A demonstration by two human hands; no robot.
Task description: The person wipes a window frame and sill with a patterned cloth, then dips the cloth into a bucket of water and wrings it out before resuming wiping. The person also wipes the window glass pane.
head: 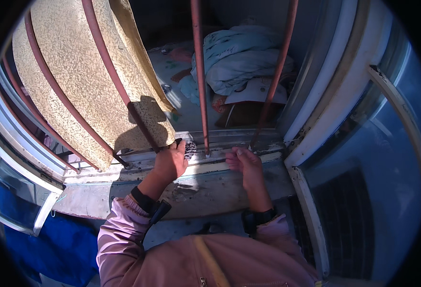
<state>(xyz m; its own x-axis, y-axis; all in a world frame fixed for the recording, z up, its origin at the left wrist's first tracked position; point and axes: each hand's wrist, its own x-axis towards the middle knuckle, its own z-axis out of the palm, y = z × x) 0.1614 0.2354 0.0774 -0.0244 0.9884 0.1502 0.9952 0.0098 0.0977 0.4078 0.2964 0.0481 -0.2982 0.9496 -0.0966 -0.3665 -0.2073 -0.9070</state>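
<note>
My left hand [171, 161] rests on the worn window sill [142, 172], its fingers on a small dark-and-white patterned cloth [190, 150] beside the base of a red metal bar. What its fingers grip is partly hidden. The patterned yellow curtain [70, 71] hangs behind the bars to the left, its lower corner touching near my fingertips. My right hand [244, 159] is raised over the sill, between two red bars [200, 79], its fingers curled; whether something small is between them cannot be seen.
Hinged window sashes with white frames stand outward at the left [47, 211] and right [309, 219]. Beyond the bars, a crumpled light-blue quilt [239, 57] and a pillow [257, 91] lie on a bed. Blue fabric [59, 247] is at the lower left.
</note>
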